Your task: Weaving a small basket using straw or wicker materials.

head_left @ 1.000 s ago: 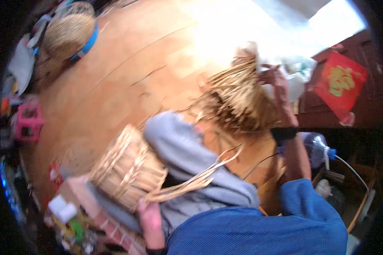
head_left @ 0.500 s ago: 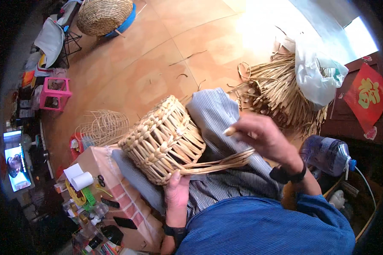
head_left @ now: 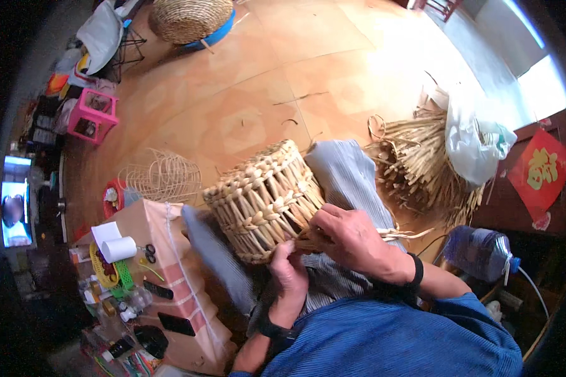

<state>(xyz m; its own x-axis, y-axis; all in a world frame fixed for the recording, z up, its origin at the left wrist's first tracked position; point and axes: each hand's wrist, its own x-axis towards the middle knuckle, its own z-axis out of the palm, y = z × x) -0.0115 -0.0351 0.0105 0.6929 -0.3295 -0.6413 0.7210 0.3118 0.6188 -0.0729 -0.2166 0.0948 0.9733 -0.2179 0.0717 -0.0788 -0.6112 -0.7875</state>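
A round open-weave straw basket with braided bands lies on its side across my lap, which is covered by grey striped cloth. My left hand is closed on the basket's lower edge, thumb up. My right hand is beside it at that same edge, fingers pinched on loose straw strands, whose ends stick out to the right. What exactly is under the right fingertips is partly hidden.
Straw bundle with plastic bag, water jug on the right. Cloth-covered table with scissors and small items, lit screen, pink stool on the left. Wire frame, larger woven basket on the floor.
My right hand has come down from the straw bundle onto the basket's edge and strands, beside my left hand. The basket has shifted slightly right in view.
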